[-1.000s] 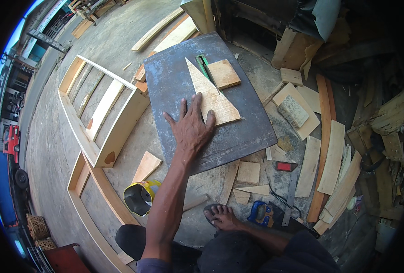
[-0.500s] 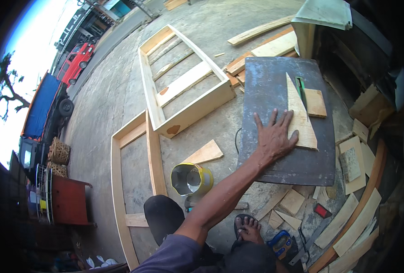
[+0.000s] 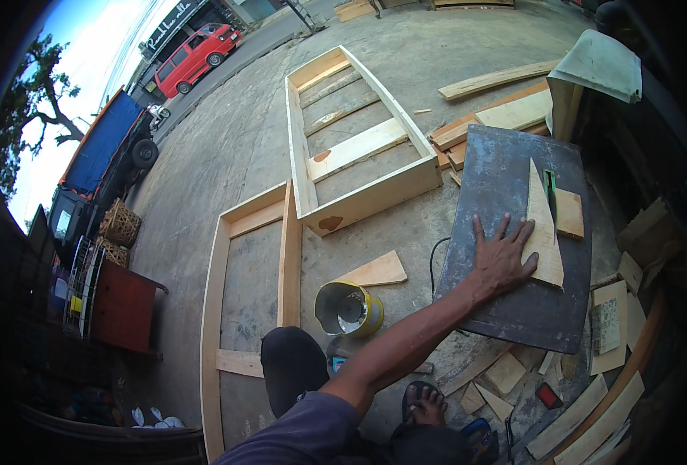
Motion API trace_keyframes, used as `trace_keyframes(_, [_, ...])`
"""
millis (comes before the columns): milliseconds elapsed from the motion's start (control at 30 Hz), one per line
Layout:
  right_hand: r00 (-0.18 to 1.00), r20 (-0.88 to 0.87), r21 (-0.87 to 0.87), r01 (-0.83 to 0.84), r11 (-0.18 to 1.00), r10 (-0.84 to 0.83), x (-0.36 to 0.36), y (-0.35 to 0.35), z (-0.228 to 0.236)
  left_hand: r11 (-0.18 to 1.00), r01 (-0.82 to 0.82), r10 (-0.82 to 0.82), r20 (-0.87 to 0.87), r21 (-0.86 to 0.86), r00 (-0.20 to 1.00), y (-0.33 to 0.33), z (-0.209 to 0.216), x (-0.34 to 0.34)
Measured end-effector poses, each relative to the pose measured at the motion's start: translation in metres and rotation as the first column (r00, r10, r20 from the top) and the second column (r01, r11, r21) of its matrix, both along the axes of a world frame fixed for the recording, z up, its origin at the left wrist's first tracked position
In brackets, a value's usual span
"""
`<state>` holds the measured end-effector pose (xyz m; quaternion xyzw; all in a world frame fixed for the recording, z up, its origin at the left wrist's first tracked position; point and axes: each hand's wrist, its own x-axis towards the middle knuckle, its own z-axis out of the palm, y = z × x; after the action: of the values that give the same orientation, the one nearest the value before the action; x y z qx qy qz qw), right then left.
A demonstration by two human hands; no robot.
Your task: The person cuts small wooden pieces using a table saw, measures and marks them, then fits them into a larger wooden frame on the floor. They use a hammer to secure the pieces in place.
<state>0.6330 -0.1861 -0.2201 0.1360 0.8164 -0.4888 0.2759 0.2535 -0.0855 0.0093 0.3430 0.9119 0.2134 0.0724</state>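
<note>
My left hand (image 3: 502, 263) lies flat, fingers spread, on a dark, worn saw table (image 3: 498, 174). Its thumb and nearest fingers rest at the left edge of a long, wedge-shaped piece of pale wood (image 3: 545, 248). Beside the wedge's narrow end, a green-edged slot (image 3: 549, 184) opens in the tabletop; I cannot make out a blade in it. A small rectangular wood block (image 3: 570, 213) sits just right of that slot. My right hand is out of the picture.
Two wooden frames (image 3: 370, 194) lie on the concrete to the left. A yellow can (image 3: 373, 314) stands near my knee, by a wood offcut (image 3: 378, 270). Boards (image 3: 525, 105) are stacked beyond the table. Offcuts (image 3: 506, 372) and curved strips (image 3: 568, 415) litter the floor at lower right.
The whole view has swung, so the table, frames and street appear farther right. My left hand is still flat on the table by the wedge-shaped piece.
</note>
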Motion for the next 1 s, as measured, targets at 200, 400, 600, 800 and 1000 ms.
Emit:
trace_keyframes(200, [0.996, -0.056, 0.033, -0.074, 0.997, 0.076, 0.002, -0.005, -0.002, 0.999, -0.012, 0.012, -0.012, -0.045, 1.000, 0.002, -0.002, -0.002])
trace_keyframes(400, [0.981, -0.192, 0.110, 0.012, 0.994, 0.010, 0.000, -0.013, 0.004, 0.998, -0.007, 0.004, -0.039, -0.068, 0.999, 0.004, 0.003, -0.003])
trace_keyframes(600, [0.995, -0.101, 0.056, -0.022, 0.998, 0.027, -0.005, -0.008, 0.013, 0.997, -0.017, 0.013, -0.048, -0.072, 0.999, 0.005, 0.001, -0.004])
trace_keyframes(800, [0.990, -0.072, 0.103, -0.117, 0.988, 0.124, -0.007, -0.006, 0.018, 0.997, -0.019, 0.015, -0.057, -0.073, 0.998, 0.006, 0.000, -0.006])
trace_keyframes(1000, [0.994, -0.092, 0.080, -0.055, 0.995, 0.062, -0.004, -0.007, 0.015, 0.998, -0.027, 0.024, -0.048, -0.065, 0.999, 0.007, 0.000, -0.008])
